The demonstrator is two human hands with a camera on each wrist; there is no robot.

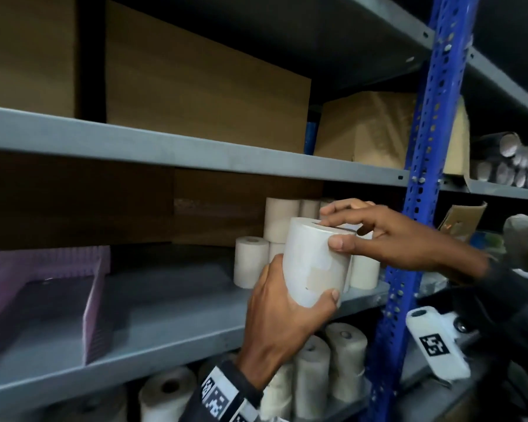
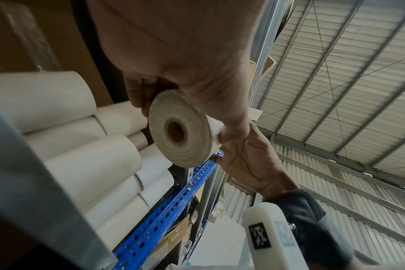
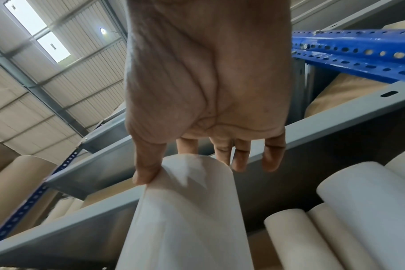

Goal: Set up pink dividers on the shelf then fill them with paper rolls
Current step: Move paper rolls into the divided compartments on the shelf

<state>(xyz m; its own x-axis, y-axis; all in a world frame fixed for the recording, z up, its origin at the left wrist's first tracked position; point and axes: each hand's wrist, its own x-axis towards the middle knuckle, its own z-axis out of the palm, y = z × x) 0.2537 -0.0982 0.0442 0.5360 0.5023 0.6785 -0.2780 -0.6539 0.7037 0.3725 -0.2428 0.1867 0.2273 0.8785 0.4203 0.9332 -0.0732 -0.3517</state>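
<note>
Middle shelf (image 1: 171, 303) runs across the frame, and at lower left the pink divider (image 1: 93, 312) stands in place, empty as far as shown. So setup looks begun, filling not started. Right of centre, a cluster of rolls (image 1: 250, 261) waits. Centre frame, one paper roll (image 1: 314, 263) is aloft: left hand (image 1: 282, 312) wrapped under it, right hand (image 1: 387, 236) pinching its top.

Left hand (image 1: 282, 312) up from below, fingers and thumb wrapped around the base of a white cylindrical paper roll (image 1: 314, 263). Right hand (image 1: 387, 236) reaching in from the right, thumb and fingertips pinching its top edge.
</note>
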